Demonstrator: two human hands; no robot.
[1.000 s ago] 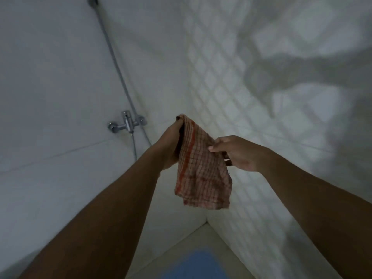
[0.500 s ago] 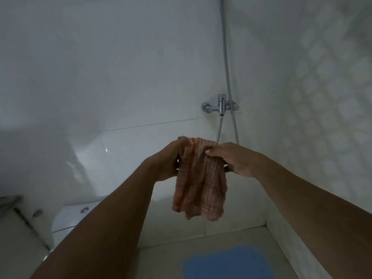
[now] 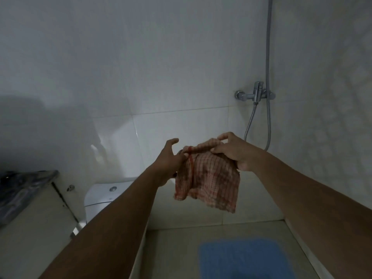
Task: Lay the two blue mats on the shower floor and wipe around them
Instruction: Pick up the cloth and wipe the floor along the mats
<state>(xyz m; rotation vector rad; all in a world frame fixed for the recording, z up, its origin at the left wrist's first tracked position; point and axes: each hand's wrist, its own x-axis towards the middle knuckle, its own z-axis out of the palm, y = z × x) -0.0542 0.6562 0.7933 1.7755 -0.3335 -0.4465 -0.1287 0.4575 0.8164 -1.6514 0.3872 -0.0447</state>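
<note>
A red-and-white checked cloth hangs in the air in front of the white wall tiles. My right hand pinches its top edge. My left hand is at the cloth's left edge, thumb and fingers spread; whether it still grips the cloth is unclear. One blue mat lies flat on the shower floor below, its near part cut off by the frame's bottom edge. I see no second mat.
A chrome shower mixer with its hose is on the wall at upper right. A white toilet cistern stands at lower left, beside a beige cabinet with a dark bag on top. A patterned wall closes the right side.
My view has swung left, so the mixer now sits at the right and the toilet and cabinet appear. My hands have spread the cloth wider, and my left fingers have opened.
</note>
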